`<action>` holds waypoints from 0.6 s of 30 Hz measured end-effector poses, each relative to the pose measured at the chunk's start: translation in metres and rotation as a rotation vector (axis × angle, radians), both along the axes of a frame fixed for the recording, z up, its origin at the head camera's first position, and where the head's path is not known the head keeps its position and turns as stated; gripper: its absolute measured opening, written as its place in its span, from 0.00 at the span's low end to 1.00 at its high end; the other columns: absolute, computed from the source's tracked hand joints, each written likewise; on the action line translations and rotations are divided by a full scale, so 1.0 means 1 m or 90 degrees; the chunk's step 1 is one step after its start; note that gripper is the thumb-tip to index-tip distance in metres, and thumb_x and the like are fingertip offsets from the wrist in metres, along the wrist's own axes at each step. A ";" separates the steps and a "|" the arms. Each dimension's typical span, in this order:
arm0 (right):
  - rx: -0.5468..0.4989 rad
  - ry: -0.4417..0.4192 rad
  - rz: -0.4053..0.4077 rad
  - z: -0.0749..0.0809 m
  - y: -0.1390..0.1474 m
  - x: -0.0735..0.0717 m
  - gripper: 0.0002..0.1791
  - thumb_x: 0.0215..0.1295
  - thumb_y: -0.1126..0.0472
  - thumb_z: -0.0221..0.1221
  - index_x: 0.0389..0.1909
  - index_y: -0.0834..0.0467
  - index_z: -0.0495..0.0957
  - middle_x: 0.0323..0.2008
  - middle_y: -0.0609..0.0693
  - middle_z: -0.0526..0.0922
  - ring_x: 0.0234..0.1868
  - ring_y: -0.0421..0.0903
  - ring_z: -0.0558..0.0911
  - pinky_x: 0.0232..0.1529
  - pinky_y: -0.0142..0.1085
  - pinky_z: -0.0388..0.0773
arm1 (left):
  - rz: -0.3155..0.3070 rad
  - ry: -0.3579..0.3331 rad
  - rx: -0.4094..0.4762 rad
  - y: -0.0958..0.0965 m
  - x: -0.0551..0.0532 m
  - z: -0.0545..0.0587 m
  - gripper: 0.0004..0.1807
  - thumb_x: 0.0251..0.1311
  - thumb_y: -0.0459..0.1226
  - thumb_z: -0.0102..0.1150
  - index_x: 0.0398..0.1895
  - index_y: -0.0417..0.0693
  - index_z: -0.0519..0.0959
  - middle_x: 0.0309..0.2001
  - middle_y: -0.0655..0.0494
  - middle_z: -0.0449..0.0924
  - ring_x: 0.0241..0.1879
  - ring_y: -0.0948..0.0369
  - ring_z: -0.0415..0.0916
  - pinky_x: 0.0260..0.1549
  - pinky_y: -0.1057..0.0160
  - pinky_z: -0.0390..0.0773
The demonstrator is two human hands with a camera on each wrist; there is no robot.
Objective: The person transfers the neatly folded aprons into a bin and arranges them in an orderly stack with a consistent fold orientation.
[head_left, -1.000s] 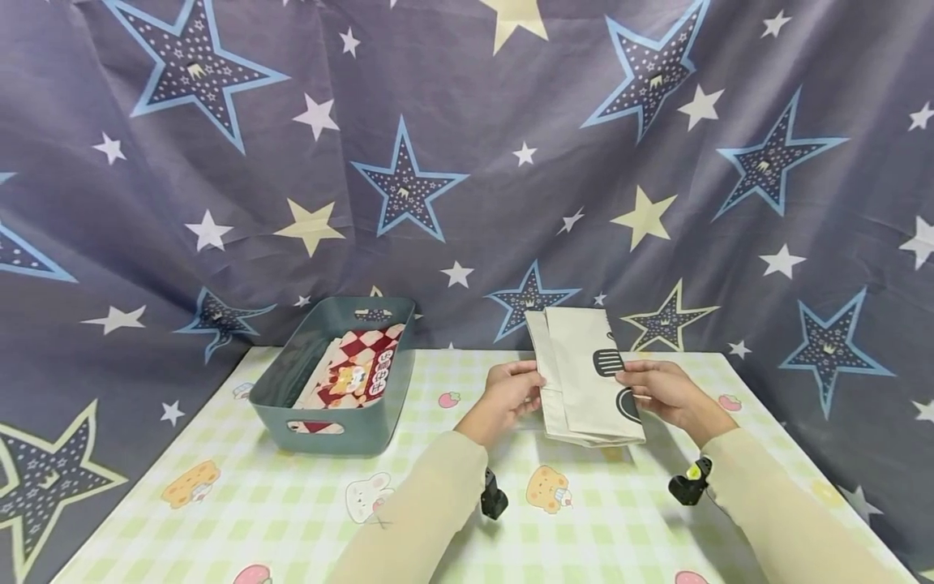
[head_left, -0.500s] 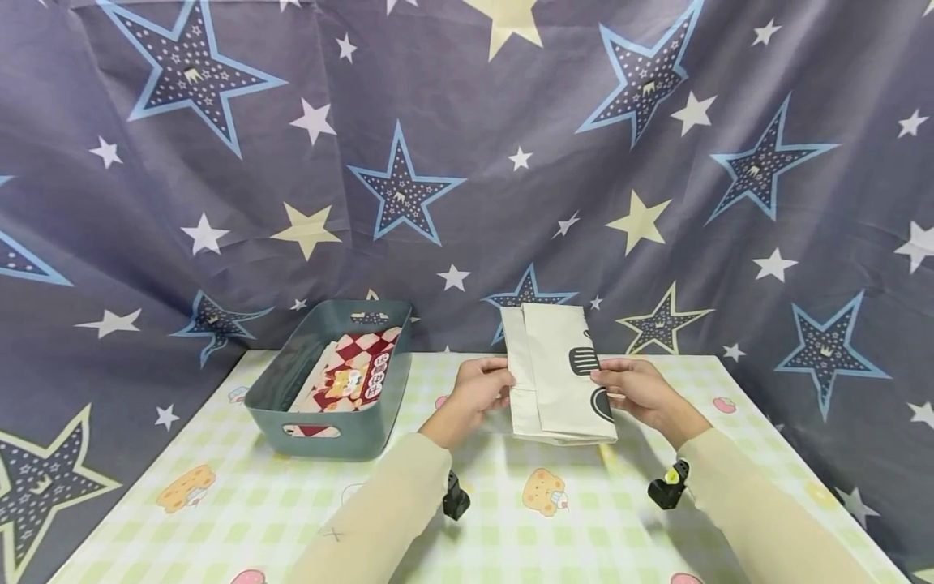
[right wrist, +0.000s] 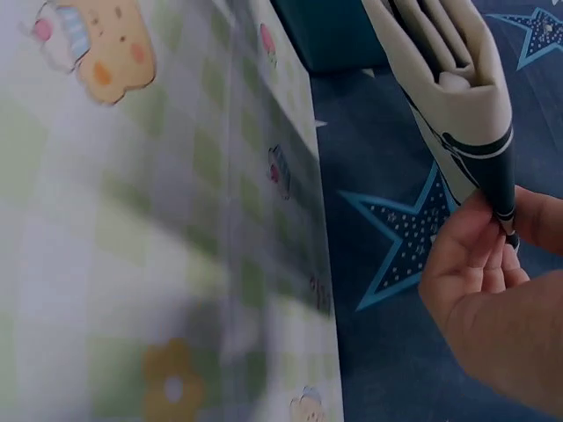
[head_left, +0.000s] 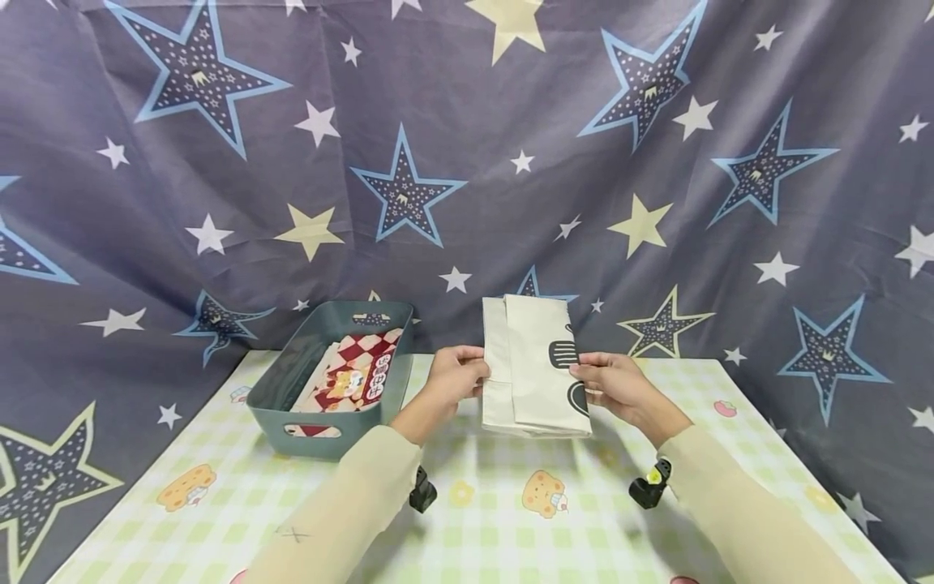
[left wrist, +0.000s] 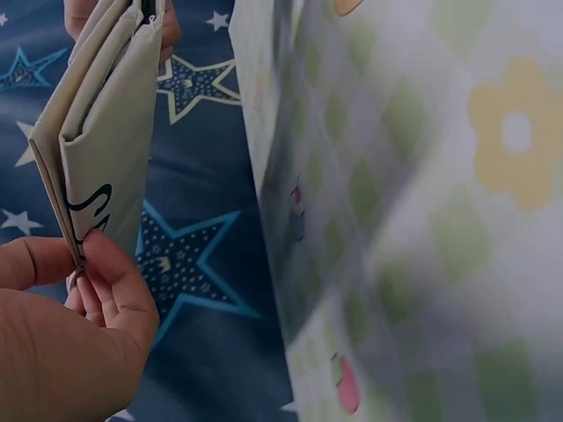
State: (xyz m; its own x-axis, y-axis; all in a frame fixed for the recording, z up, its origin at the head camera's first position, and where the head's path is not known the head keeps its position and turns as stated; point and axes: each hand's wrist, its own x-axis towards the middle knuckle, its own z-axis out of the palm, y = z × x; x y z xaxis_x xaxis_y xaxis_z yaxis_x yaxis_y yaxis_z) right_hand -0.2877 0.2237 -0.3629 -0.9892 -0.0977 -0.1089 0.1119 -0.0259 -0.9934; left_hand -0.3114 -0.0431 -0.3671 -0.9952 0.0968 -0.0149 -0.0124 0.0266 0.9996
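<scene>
A folded cream cloth (head_left: 536, 365) with black printed shapes is held up off the table between both hands. My left hand (head_left: 452, 380) pinches its left edge between thumb and fingers, while my right hand (head_left: 619, 388) pinches the opposite edge beside the black print. In the left wrist view, the fingertips (left wrist: 110, 272) grip one end of the folded layers. From the right wrist view, the stacked folds of the cloth (right wrist: 457, 97) show above the pinching thumb and fingers. Left of the cloth stands a grey-green plastic bin (head_left: 350, 446), with red-and-cream checked fabric (head_left: 357, 365) lying folded inside.
The table (head_left: 496, 535) wears a pale green checked cover with cartoon prints. A dark star-patterned curtain (head_left: 467, 162) hangs right behind its back edge. The bin's near wall has a handle slot, and its right side is close to my left hand.
Both hands have carried the folded cream cloth leftward, nearer the bin, and slightly up. Their grip on its two edges stays the same. The bin and its contents have not moved.
</scene>
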 end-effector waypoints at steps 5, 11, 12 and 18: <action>-0.025 0.002 0.006 0.010 -0.013 -0.003 0.17 0.64 0.68 0.58 0.51 0.64 0.65 0.37 0.49 0.75 0.32 0.41 0.75 0.37 0.36 0.75 | 0.003 0.024 -0.003 -0.013 0.003 0.016 0.18 0.50 0.26 0.56 0.47 0.39 0.78 0.37 0.48 0.78 0.29 0.57 0.79 0.31 0.59 0.82; -0.033 0.017 0.009 0.023 -0.031 -0.007 0.17 0.64 0.68 0.58 0.51 0.64 0.66 0.37 0.49 0.75 0.33 0.41 0.76 0.38 0.38 0.77 | 0.009 0.040 -0.007 -0.033 0.001 0.034 0.18 0.50 0.25 0.55 0.48 0.36 0.77 0.39 0.46 0.79 0.32 0.57 0.79 0.35 0.54 0.82; -0.036 0.017 0.006 0.025 -0.035 -0.008 0.17 0.63 0.68 0.59 0.50 0.63 0.66 0.36 0.49 0.75 0.33 0.41 0.76 0.38 0.38 0.77 | 0.010 0.038 -0.012 -0.036 0.001 0.036 0.18 0.51 0.25 0.56 0.48 0.36 0.77 0.39 0.46 0.79 0.32 0.57 0.79 0.35 0.55 0.82; -0.056 0.025 0.013 0.032 -0.053 -0.010 0.18 0.62 0.68 0.59 0.51 0.65 0.67 0.35 0.49 0.76 0.31 0.41 0.77 0.36 0.37 0.77 | 0.008 0.026 -0.043 -0.057 0.006 0.050 0.19 0.53 0.27 0.56 0.51 0.37 0.76 0.42 0.44 0.77 0.34 0.56 0.79 0.31 0.59 0.82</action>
